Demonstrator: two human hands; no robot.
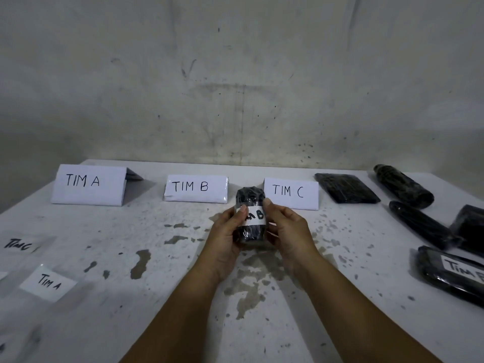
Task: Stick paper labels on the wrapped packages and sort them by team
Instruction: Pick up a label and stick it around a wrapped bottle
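Note:
A small black wrapped package (250, 197) is held above the middle of the table by both hands. My left hand (226, 237) grips its left side, its thumb pressing a white paper label (258, 216) that ends in "B". My right hand (286, 231) grips the right side, thumb on the label's right edge. Folded paper signs stand at the back: TIM A (87, 184), TIM B (195, 188) and TIM C (290, 192). On the left lie loose labels: "Tim A" (48, 282) and "Tim C" (19, 244).
Several black wrapped packages lie at the right: a flat one (345, 187), two rolls (404, 186) (421, 225), and one labelled "Tim" (455, 276) near the right edge. The white table (146, 231) has chipped, stained paint. A grey wall (235, 74) rises behind.

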